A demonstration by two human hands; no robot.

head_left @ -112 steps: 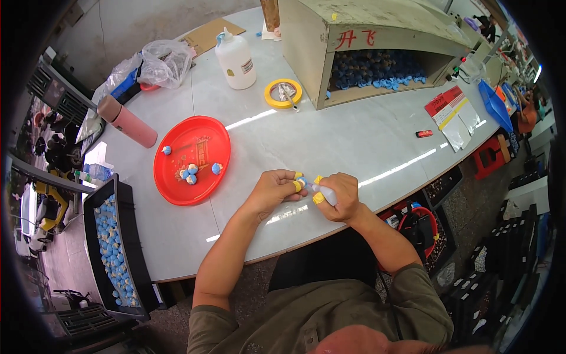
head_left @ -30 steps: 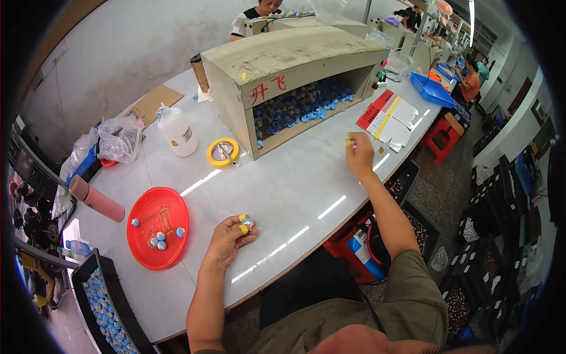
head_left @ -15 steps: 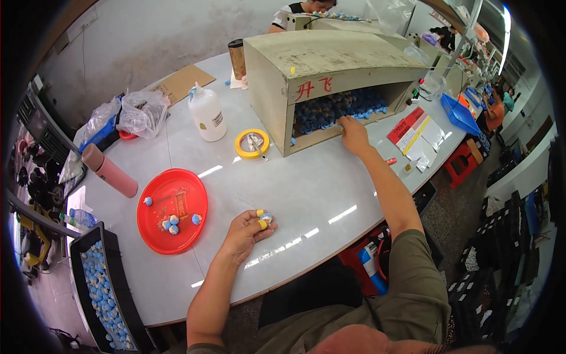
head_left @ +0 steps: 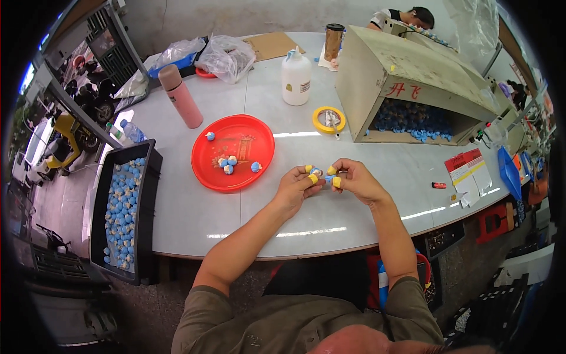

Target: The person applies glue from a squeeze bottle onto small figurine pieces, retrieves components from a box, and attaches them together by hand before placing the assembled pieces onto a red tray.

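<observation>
We look down on two hands working close together above a glossy pale grey table point(head_left: 377, 224). The left hand point(head_left: 295, 187) pinches a small, rounded blue-and-white piece point(head_left: 316, 172) between yellow-taped thumb and finger; the right hand point(head_left: 361, 182), taped likewise, is closed on a tiny blue piece point(head_left: 328, 178) just beside it. Whether the two pieces touch, we cannot tell. We judge both to be light: the rounded one looks firm enough to grip around its sides, while the tiny one, probably soft and easily creased, is best taken by its edge.

Left of the hands, a round red plastic plate point(head_left: 259, 147) bears similar pieces and gold printing. At far right, we see red characters point(head_left: 403, 89) lettered on a beige open-fronted box point(head_left: 413, 62); a white plastic bottle point(head_left: 295, 71) carries a small label, too fine for us to read, and a red, yellow and white card point(head_left: 463, 162) lies at right.
</observation>
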